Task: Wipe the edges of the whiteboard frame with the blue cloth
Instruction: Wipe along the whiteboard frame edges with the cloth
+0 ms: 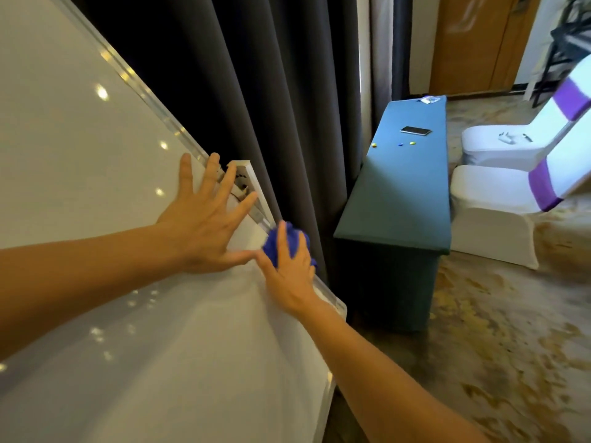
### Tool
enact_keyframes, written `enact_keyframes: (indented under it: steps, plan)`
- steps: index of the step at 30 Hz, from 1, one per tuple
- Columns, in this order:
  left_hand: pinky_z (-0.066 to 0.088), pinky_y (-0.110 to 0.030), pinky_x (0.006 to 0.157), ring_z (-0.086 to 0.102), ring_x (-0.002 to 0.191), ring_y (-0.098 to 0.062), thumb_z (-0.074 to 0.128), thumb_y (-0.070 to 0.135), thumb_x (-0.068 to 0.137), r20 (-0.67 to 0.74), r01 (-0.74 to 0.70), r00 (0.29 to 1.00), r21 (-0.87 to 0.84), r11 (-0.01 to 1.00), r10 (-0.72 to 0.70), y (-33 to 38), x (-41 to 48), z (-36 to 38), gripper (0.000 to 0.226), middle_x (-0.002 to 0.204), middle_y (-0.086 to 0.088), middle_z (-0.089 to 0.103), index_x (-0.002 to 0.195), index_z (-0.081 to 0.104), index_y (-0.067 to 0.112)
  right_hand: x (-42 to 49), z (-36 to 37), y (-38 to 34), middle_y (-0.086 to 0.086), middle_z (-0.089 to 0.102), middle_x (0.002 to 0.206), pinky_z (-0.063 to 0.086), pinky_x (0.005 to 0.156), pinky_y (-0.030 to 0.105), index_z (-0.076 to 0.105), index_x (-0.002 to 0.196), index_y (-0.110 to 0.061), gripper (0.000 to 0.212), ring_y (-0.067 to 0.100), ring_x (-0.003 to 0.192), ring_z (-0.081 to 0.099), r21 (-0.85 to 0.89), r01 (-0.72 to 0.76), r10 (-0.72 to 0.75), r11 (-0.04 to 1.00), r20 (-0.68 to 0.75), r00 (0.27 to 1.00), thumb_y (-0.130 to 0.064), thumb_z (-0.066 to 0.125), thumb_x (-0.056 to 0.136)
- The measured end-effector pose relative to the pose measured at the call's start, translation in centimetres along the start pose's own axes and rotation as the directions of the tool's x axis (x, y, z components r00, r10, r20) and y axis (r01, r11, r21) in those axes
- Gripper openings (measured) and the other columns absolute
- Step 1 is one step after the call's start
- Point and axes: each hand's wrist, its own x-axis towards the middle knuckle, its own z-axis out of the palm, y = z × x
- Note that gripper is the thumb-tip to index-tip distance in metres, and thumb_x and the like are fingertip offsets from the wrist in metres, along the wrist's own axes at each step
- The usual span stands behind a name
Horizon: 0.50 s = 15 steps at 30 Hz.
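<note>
A head-worn camera looks down along a tilted whiteboard point(80, 187) that fills the left half of the view, its glossy white face catching spots of ceiling light. A silver frame point(153, 100) runs diagonally from upper left toward lower right along the board's edge. The left hand point(204, 219) lies flat on the board surface with all 5 digits spread wide, holding nothing; its fingertips reach the frame and a small white tray point(249, 180) fixed there, and it looks placed to steady the board against the push of wiping. Just to its right, thumb almost touching thumb, the right hand point(287, 270) presses a bunched blue cloth point(287, 239) onto the frame edge, fingers curved loosely over the wad rather than clenched, so the cloth is sandwiched between palm and metal. The cloth sits on the frame's right-hand edge, just below the tray, which suggests the wiping is partway along this side, with the stretch toward the lower corner not yet covered. Behind the board hang dark grey curtains point(271, 91). Further right stands a long table under a teal cover point(399, 193), carrying a dark phone point(415, 131) and 3 small coloured magnets point(399, 144). At far right are 2 chairs in white covers point(492, 199) with purple sashes, on a patterned carpet.
</note>
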Motion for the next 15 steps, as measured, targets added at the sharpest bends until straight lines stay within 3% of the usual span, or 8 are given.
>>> enact_keyframes:
  steps: [2, 4, 7, 9, 10, 11, 13, 15]
  plan:
    - [-0.004, -0.074, 0.110, -0.018, 0.144, -0.050, -0.020, 0.079, 0.069, -0.023, 0.001, 1.000, -0.050, 0.999, -0.003, 0.7, 0.1, 0.3, 0.099, 0.162, -0.023, -0.013, 0.152, -0.016, 0.024, 0.6, 0.6, -1.8, -0.010, -0.026, 0.161, -0.011, 0.112, 0.058, -0.020, 0.137, -0.068, 0.072, 0.029, 0.148, -0.018, -0.036, 0.141, -0.141, 0.989, -0.022, 0.990, -0.090, 0.012, 0.076]
    - [-0.003, -0.074, 0.111, -0.018, 0.144, -0.051, -0.010, 0.080, 0.073, -0.032, -0.002, 0.999, -0.064, 0.998, 0.000, 0.7, 0.0, 0.5, 0.097, 0.162, -0.021, -0.013, 0.151, -0.018, 0.022, 0.4, 0.3, -0.7, -0.013, -0.029, 0.160, -0.016, 0.109, 0.052, -0.018, 0.139, -0.066, 0.075, 0.023, 0.147, -0.024, -0.040, 0.138, -0.140, 0.990, -0.039, 0.989, -0.091, 0.013, 0.075]
    - [-0.002, -0.074, 0.110, -0.021, 0.142, -0.054, 0.008, 0.081, 0.078, -0.023, -0.040, 0.999, -0.011, 0.999, 0.040, 0.9, -0.5, 1.4, 0.099, 0.162, -0.018, -0.016, 0.152, -0.018, 0.021, -1.2, -0.4, 4.4, -0.010, -0.025, 0.162, -0.012, 0.114, 0.056, -0.014, 0.142, -0.061, 0.076, 0.023, 0.147, -0.023, -0.034, -0.074, 0.074, 0.997, -0.015, 0.997, -0.084, 0.024, 0.081]
    - [-0.004, -0.075, 0.108, -0.021, 0.142, -0.054, 0.009, 0.084, 0.076, -0.003, -0.063, 0.998, -0.006, 0.998, 0.063, 1.4, -0.9, 1.8, 0.101, 0.163, -0.017, -0.017, 0.152, -0.018, 0.023, -2.0, -0.7, 6.2, -0.005, -0.019, 0.164, -0.006, 0.118, 0.060, -0.008, 0.149, -0.051, 0.076, 0.027, 0.149, -0.019, -0.012, -0.262, 0.263, 0.965, 0.030, 0.964, -0.073, 0.033, 0.089]
    - [-0.005, -0.076, 0.108, -0.022, 0.141, -0.054, 0.008, 0.086, 0.075, 0.006, -0.070, 0.998, -0.005, 0.998, 0.070, 1.7, -1.0, 1.9, 0.103, 0.162, -0.016, -0.018, 0.152, -0.019, 0.024, -1.9, -0.7, 5.9, -0.004, -0.018, 0.164, -0.004, 0.117, 0.062, -0.008, 0.150, -0.049, 0.077, 0.029, 0.149, -0.017, 0.009, -0.287, 0.286, 0.958, 0.048, 0.957, -0.071, 0.035, 0.090]
    - [-0.005, -0.076, 0.107, -0.023, 0.141, -0.054, 0.007, 0.087, 0.073, 0.014, -0.072, 0.997, -0.002, 0.997, 0.072, 1.7, -1.2, 2.0, 0.104, 0.162, -0.016, -0.020, 0.151, -0.020, 0.024, -1.6, -0.5, 4.7, -0.005, -0.018, 0.164, -0.002, 0.117, 0.064, -0.009, 0.149, -0.051, 0.078, 0.030, 0.149, -0.015, 0.041, -0.244, 0.241, 0.969, 0.061, 0.969, -0.073, 0.036, 0.089]
    - [-0.006, -0.076, 0.107, -0.026, 0.140, -0.055, 0.001, 0.089, 0.070, 0.025, -0.076, 0.997, 0.011, 0.997, 0.076, 1.7, -1.6, 2.1, 0.107, 0.162, -0.016, -0.021, 0.151, -0.020, 0.022, -0.7, 0.3, 1.1, -0.014, -0.025, 0.161, -0.009, 0.113, 0.066, -0.014, 0.143, -0.061, 0.079, 0.029, 0.148, -0.021, 0.068, -0.013, 0.008, 0.998, 0.072, 0.997, -0.081, 0.033, 0.083]
    - [-0.007, -0.075, 0.107, -0.028, 0.139, -0.054, -0.006, 0.089, 0.067, 0.024, -0.075, 0.997, 0.008, 0.997, 0.075, 1.6, -2.0, 2.1, 0.110, 0.162, -0.017, -0.019, 0.149, -0.023, 0.018, 0.1, 1.2, -2.1, -0.025, -0.035, 0.153, -0.028, 0.101, 0.053, -0.015, 0.139, -0.066, 0.077, 0.024, 0.142, -0.035, 0.021, 0.207, -0.207, 0.978, 0.057, 0.977, -0.087, 0.028, 0.079]
